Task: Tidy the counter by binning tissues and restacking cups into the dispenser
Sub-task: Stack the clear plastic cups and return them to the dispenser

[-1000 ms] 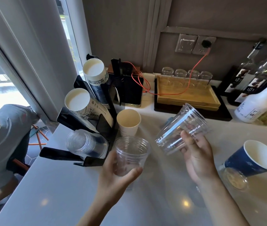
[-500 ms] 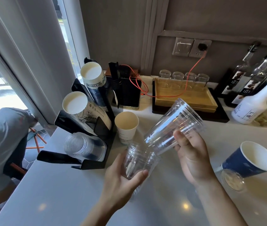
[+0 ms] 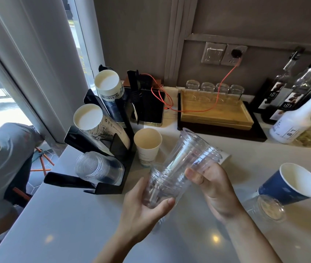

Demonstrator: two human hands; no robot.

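Presently a clear plastic cup (image 3: 192,154) is being nested into a second clear cup (image 3: 158,188), both held above the pale counter (image 3: 55,224) just in front of the black dispenser (image 3: 112,149). The upper cup is tilted, its long axis running from lower left to upper right, with the open mouth pointing up and away toward the wooden tray (image 3: 215,114) and its base pushed into the lower cup's mouth. The lower cup appears to share that axis, though clear plastic over clear plastic makes the depth of the nesting hard to judge. The lower cup is cradled by the left hand (image 3: 141,209), fingers curled beneath it and thumb pressed on its side; the upper cup is pinched near its middle by the right hand (image 3: 213,188), thumb on the near wall. For the step to go well, the two axes should be brought into line before any push is given, and the push kept light, since thin walls would likely buckle or jam. The nested pair would then be turned to suit the lying clear stack (image 3: 97,168) in the dispenser's lowest slot. A paper cup (image 3: 147,147) stands beside the dispenser, and a blue cup (image 3: 289,185) lies tilted at the right.
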